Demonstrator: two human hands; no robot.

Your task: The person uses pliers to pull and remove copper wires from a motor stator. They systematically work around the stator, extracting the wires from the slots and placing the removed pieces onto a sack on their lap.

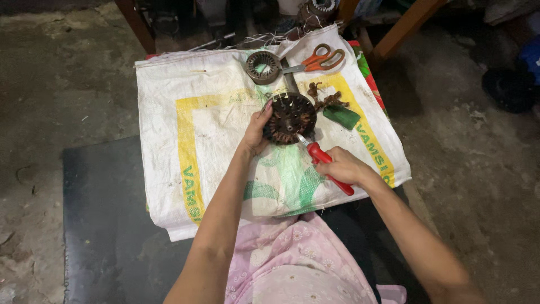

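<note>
Around: we noted orange-handled scissors [320, 59] at the far edge of the sack, a bare ring-shaped stator core [262, 67] just left of them, a clump of pulled copper wire [328, 99] and a green block [341, 116] just right of the wound piece.
Obstructions: we saw nothing covering the wound stator [289, 117]; only our left thumb and fingers overlapped its left rim.
Left hand [256, 132]: closed on the left edge of the wound stator, holding it tilted up off the sack, thumb near the top.
Right hand [343, 166]: wrapped around the red handles of the cutters [325, 162], fist closed.
Cutter tip: metal nose met the lower right rim of the stator; we could not tell whether the blades were biting on wire.
Stator position: centre of the sack, between both hands, near the scissors and core but apart from them.
Surface: white woven sack [180, 112] with yellow and green print, spread over a low table.
Room: rough grey concrete floor [62, 84], dark mat [107, 225] at lower left, wooden legs [402, 28] behind.
Clothing: pink flowered fabric [292, 264] across our lap.
</note>
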